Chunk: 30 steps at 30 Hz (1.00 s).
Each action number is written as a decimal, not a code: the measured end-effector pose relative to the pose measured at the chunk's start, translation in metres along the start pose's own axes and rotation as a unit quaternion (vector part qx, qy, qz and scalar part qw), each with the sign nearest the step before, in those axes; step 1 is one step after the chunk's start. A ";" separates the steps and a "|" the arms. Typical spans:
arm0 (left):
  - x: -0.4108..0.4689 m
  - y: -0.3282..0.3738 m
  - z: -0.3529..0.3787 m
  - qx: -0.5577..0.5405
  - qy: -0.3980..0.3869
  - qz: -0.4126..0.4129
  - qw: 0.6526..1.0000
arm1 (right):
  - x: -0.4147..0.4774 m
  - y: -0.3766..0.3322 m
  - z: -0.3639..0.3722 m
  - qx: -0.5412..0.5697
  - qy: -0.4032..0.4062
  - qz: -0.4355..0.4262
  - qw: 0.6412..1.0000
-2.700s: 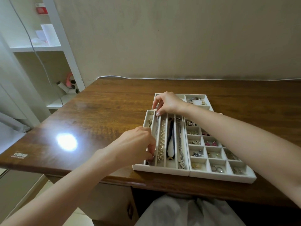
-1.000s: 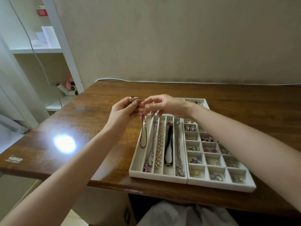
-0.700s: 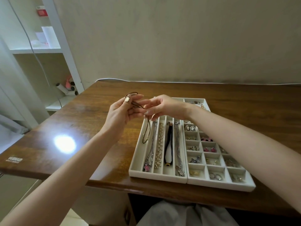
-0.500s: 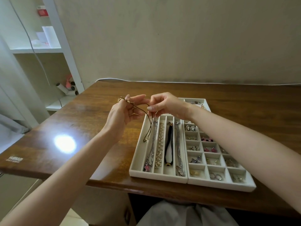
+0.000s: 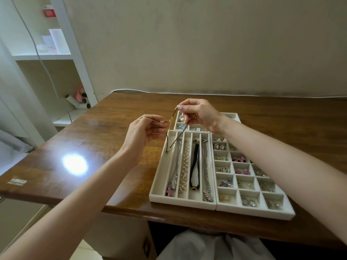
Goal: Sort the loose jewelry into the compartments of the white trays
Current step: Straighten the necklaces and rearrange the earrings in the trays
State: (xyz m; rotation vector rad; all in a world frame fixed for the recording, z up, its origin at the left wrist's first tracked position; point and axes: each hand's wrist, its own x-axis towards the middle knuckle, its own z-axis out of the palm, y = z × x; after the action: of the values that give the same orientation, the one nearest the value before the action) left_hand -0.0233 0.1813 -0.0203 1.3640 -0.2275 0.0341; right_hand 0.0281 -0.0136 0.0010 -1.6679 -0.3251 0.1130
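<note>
**Now: a thin cord necklace strung between two hands**

Up close, the cord necklace is a thin dark string with small gold fittings where it runs between the fingers. It is held in the air above the far end of the long-slot tray. Its slack hangs as a narrow loop whose bottom dips into that tray's leftmost slot.

The other four slots each hold one piece lying lengthwise: a silver chain with a pink flower charm, a pearl strand, a black-and-white cord piece, and a silver chain with a feather pendant. Touching it on the right is the grid tray, its little squares holding earrings, pink studs and rings. A third white tray sits behind both, partly hidden.

As for writing, a small pale label is stuck near the left front edge of the wooden counter. Its text is too blurred to read.

The left hand has its fingers curled, thumb and forefinger pinching one end of the cord, with a small gold bit at the fingertips. The right hand is raised over the rear tray and pinches the cord between thumb and forefinger, its other fingers tucked in. The two hands are near each other, not touching.
</note>
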 end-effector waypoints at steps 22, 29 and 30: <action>0.003 0.006 -0.003 0.171 0.014 0.066 0.983 | 0.000 -0.010 0.014 -0.175 -0.071 -0.054 0.980; 0.012 0.004 -0.004 0.273 -0.038 0.074 0.958 | 0.003 -0.016 0.012 -0.214 -0.114 -0.039 0.970; 0.014 0.003 -0.003 0.290 -0.039 0.084 0.953 | 0.004 -0.017 0.011 -0.216 -0.120 -0.033 0.968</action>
State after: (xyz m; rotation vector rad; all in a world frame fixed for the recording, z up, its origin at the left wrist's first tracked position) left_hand -0.0097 0.1837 -0.0154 1.9304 -0.4224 0.2044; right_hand 0.0262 -0.0001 0.0163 -2.0778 -0.6229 0.2059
